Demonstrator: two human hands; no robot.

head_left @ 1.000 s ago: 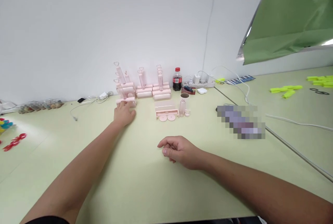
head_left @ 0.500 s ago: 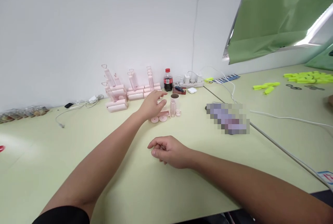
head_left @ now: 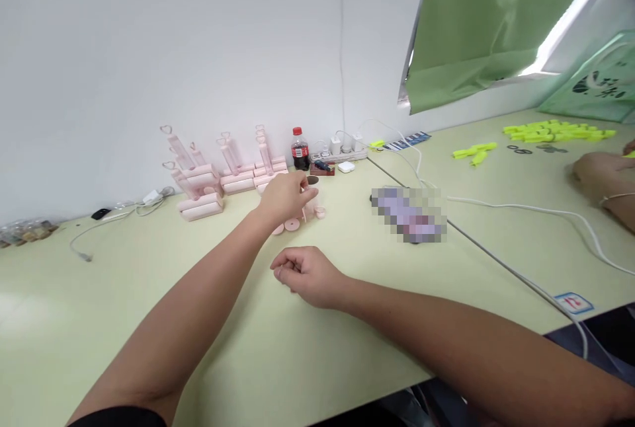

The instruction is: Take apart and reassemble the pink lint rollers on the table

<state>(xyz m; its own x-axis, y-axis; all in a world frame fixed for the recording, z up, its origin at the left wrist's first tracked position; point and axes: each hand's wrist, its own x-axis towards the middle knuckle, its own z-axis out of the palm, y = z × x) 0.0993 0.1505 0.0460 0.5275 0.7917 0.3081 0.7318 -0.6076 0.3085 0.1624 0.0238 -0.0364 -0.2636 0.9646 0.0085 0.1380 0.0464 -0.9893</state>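
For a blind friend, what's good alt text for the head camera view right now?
Left hand reaches over small pink parts on a pale green table; right hand is nearby, loosely curled. Behind are more pink pieces and a cola bottle by the wall.

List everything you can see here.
Table: one, pale green, across the view.
Heart-topped tubes and cases: several, pink, by the wall.
Discs: two, pink, below the left hand.
Cola bottle: one, red-capped, by the wall.
Power strip: one, white, right of bottle.
Blurred item: one, purplish, table centre-right.
Cables: several, white, across the table.
Pieces: many, neon yellow, far right.
Cloth: one, green, upper right.
Another person's hand: at least one, right edge.
Left hand: one, bare, over pink parts.
Right hand: one, bare, nearer.
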